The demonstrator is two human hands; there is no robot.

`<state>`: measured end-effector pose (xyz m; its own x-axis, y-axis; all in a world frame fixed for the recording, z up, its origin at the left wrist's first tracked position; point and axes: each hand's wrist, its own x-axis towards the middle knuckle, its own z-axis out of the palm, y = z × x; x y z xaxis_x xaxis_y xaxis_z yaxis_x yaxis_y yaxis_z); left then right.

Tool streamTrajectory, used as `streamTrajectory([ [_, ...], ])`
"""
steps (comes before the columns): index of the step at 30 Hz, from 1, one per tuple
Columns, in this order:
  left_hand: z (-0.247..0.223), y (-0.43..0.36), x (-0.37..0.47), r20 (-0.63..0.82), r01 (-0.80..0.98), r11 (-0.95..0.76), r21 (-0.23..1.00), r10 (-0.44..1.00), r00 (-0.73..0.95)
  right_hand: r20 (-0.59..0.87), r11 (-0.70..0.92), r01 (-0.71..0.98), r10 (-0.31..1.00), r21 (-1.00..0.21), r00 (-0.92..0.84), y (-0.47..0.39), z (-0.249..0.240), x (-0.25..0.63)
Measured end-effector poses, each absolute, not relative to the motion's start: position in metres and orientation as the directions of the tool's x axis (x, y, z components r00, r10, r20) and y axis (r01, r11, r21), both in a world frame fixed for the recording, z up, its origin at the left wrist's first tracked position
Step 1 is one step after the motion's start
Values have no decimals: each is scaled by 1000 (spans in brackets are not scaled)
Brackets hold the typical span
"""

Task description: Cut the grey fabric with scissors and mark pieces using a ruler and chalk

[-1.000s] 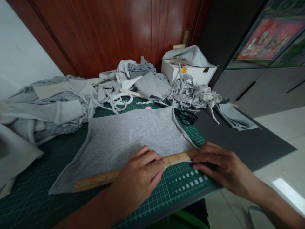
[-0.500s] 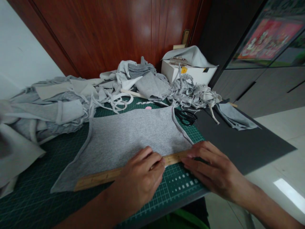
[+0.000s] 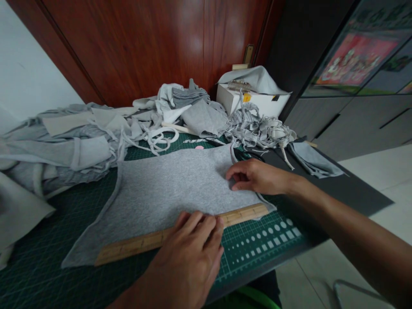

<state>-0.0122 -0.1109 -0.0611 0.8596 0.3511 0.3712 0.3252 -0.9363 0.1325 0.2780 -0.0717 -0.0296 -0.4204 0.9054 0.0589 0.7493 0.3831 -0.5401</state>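
Observation:
A piece of grey knit fabric [image 3: 167, 180] with bound side edges lies flat on the green cutting mat [image 3: 231, 274]. Along its near edge runs a wooden ruler [image 3: 131, 246], slightly aslant. My left hand [image 3: 193, 249] presses on the ruler's middle, fingers bent together over it and hiding part of it. Over the fabric's right side is my right hand [image 3: 247, 175], its fingers curled, thumb apart from them and nothing visible between. Just behind that hand, black-handled scissors [image 3: 247, 154] are partly hidden.
Grey and white cloth pieces [image 3: 74, 141] are heaped along the left and back. A white box [image 3: 254, 101] stands at the back right beside tangled strips [image 3: 273, 131]. Folded grey cloth [image 3: 317, 159] rests on the dark tabletop [image 3: 347, 189]. A wooden door [image 3: 144, 47] rises behind.
My right hand has left the ruler's right end and moved up and left over the fabric, uncovering that end and the mat's printed shapes. My left hand stays on the ruler.

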Motion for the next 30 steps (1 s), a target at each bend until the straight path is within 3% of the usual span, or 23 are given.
streamTrajectory([
  [5,-67,-101,-18,393,257,-926,276,353,849,88,385,762,912,-521,-401,-66,-37,286],
  [8,-71,-99,-21,436,234,-924,303,352,828,109,381,776,919,-503,-380,-71,-42,284],
  [11,-71,-105,-22,407,263,-941,213,330,851,134,391,793,918,-467,-373,-74,-44,282],
  [16,-74,-127,-24,412,363,-928,-88,298,861,157,420,805,907,-418,-392,-77,-47,282],
  [23,-77,-147,-21,401,501,-859,-102,426,811,121,404,866,915,-294,-386,-76,-48,277],
  [27,-74,-151,-23,385,505,-857,-102,434,814,13,359,884,928,-300,-373,-67,-39,275],
  [30,-73,-152,-24,385,501,-860,-99,431,816,59,378,871,923,-314,-379,-72,-32,260],
])
